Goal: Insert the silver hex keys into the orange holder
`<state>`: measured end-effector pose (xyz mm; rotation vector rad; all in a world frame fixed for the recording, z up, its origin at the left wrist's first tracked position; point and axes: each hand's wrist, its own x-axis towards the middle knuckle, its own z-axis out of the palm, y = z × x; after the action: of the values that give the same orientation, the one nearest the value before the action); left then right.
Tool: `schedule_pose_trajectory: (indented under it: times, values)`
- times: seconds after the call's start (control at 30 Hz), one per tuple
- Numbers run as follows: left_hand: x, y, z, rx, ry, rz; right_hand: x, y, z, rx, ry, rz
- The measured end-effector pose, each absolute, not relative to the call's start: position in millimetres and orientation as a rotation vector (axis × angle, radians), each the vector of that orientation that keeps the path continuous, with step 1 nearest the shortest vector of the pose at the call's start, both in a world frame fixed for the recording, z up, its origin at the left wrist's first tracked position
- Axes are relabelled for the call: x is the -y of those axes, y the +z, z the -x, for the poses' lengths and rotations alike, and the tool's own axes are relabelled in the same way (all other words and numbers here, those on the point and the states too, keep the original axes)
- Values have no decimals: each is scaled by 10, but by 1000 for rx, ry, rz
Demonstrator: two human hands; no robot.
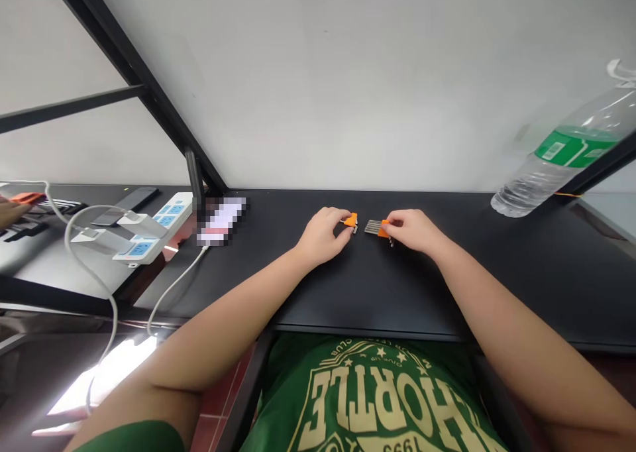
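Over the black table, my left hand (324,238) pinches a small orange plastic piece (351,221) with short metal bits showing at its lower edge. Just to its right, my right hand (412,229) grips an orange holder (383,228) between thumb and fingers. From that holder several parallel metal rods (372,226), which look like hex keys, point left toward the other piece. Short bent ends stick out below the right fingers. A narrow gap separates the two orange pieces. My fingers partly cover both.
A phone (222,220) with a white cable lies left on the black tabletop (368,293). Further left are a power strip (154,230) with white plugs and a dark phone (126,205). Another person's hand (12,212) shows at the left edge. A tilted water bottle (561,154) rests at right.
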<state>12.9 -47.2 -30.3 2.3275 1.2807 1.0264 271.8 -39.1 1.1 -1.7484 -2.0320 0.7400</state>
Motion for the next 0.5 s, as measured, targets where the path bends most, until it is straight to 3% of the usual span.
schedule_pose_trajectory:
  times: [0.23, 0.5]
  values:
    - [303, -391, -67, -1408, 428, -2551, 17, -136, -3057, 1821, 549, 1977]
    - [437, -317, -74, -1460, 459, -2606, -88, -276, -3130, 1790, 509, 1993]
